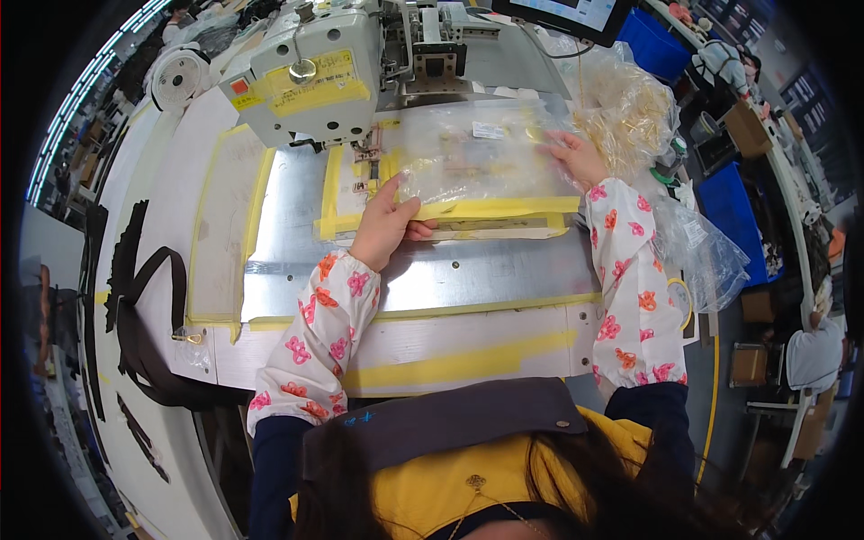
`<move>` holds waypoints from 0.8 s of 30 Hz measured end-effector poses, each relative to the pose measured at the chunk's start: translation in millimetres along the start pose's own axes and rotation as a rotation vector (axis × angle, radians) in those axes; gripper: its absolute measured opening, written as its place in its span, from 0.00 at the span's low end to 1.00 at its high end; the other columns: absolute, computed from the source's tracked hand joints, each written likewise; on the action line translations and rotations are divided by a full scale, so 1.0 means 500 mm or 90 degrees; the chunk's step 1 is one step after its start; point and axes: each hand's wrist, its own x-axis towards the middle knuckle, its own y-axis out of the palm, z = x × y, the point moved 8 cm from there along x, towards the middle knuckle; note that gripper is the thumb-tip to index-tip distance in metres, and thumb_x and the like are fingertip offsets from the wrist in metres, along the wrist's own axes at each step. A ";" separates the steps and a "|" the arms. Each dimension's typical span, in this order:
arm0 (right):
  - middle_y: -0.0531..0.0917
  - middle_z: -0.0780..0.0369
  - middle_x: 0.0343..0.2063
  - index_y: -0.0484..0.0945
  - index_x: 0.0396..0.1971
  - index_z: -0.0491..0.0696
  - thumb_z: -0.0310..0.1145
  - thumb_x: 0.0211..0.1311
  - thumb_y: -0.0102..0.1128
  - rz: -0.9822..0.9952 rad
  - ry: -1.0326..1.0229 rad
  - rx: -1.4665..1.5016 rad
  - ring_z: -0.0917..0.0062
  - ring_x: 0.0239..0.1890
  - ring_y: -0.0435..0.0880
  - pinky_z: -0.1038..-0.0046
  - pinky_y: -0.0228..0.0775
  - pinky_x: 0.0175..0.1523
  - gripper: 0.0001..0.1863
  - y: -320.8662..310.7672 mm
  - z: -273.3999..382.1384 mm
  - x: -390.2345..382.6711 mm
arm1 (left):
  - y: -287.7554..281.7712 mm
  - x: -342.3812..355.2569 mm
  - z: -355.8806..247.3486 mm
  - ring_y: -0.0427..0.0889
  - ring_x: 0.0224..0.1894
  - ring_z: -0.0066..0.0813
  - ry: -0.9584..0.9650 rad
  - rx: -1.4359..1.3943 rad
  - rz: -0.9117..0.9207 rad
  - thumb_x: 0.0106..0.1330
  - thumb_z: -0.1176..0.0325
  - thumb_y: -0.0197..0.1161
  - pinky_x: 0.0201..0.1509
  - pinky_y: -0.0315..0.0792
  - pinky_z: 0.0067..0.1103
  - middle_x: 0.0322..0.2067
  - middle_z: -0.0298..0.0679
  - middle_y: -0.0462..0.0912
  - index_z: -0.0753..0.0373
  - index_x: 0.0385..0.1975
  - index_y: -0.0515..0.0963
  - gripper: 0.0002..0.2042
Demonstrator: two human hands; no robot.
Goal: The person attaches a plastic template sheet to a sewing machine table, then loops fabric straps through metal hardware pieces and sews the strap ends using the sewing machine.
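Observation:
A clear plastic sheet (pixel 504 171) with yellow tape along its near edge spans the space between my hands, over the metal bed plate (pixel 414 283) of a sewing machine. My left hand (pixel 387 225) is closed on its near left corner, thumb on top and fingers tucked below. At the right edge, my right hand (pixel 578 160) pinches the sheet. A small white label (pixel 488 131) shows on the plastic. Just beyond my left hand is the needle area (pixel 367 162), under the white machine head (pixel 310 85). Yellow-taped pieces lie beneath the sheet, partly hidden.
Crumpled clear bags (pixel 625 108) are heaped at the right, with blue bins (pixel 733 220) further out. Black strapping (pixel 148 351) drapes over the table's left side. A white fan (pixel 178 79) stands at far left, and a screen (pixel 571 13) hangs at the top.

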 end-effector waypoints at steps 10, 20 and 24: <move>0.78 0.57 0.30 0.63 0.50 0.40 0.38 0.48 0.59 -0.166 -0.137 -0.577 0.73 0.27 0.78 0.75 0.70 0.33 0.30 -0.040 0.089 0.023 | 0.011 0.039 -0.045 0.75 0.12 0.27 0.176 0.344 -0.080 0.54 0.73 0.52 0.18 0.70 0.21 0.14 0.43 0.75 0.73 0.57 0.48 0.31; 0.80 0.58 0.29 0.75 0.38 0.45 0.32 0.45 0.56 -0.191 -0.258 -0.548 0.71 0.32 0.79 0.74 0.69 0.39 0.17 -0.059 0.029 0.045 | 0.006 0.049 -0.019 0.77 0.15 0.24 0.146 0.309 -0.074 0.57 0.71 0.51 0.18 0.69 0.18 0.14 0.40 0.75 0.67 0.52 0.63 0.21; 0.80 0.57 0.28 0.76 0.36 0.44 0.29 0.45 0.55 -0.214 -0.302 -0.535 0.71 0.32 0.79 0.74 0.69 0.39 0.14 -0.046 0.031 0.058 | -0.008 0.066 -0.020 0.78 0.17 0.27 0.209 0.370 -0.102 0.57 0.69 0.52 0.23 0.70 0.21 0.16 0.43 0.77 0.67 0.45 0.70 0.16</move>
